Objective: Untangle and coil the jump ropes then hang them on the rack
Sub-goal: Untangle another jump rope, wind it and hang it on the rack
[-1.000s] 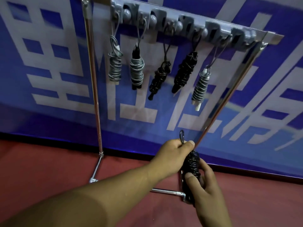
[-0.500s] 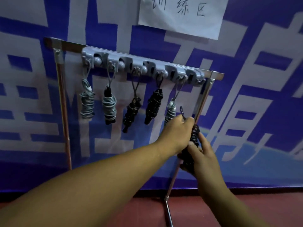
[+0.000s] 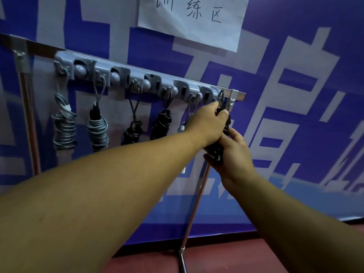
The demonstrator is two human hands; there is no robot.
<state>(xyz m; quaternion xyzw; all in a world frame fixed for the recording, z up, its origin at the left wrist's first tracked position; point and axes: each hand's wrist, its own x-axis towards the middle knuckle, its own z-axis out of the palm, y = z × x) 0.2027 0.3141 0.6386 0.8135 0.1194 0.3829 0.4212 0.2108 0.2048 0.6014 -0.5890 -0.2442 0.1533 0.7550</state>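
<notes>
A grey hook rail (image 3: 126, 72) on a metal rack carries several coiled jump ropes: two grey ones (image 3: 65, 127) at the left, two black ones (image 3: 161, 123) in the middle, and a pale one mostly hidden behind my left hand. I hold a black coiled rope (image 3: 216, 152) up at the rail's right end. My left hand (image 3: 206, 123) pinches its top, and the rope's loop (image 3: 221, 97) stands above my fingers beside the last hook. My right hand (image 3: 234, 154) grips the coil from below.
The rack's right post (image 3: 194, 209) slants down to a red floor (image 3: 216, 259). Its left post (image 3: 29, 119) stands at the far left. Behind is a blue and white banner wall with a white paper sign (image 3: 193, 18) above the rail.
Both hands have lifted the black coil from near the floor to the rail's right end. The loop now sits level with the last hook.
</notes>
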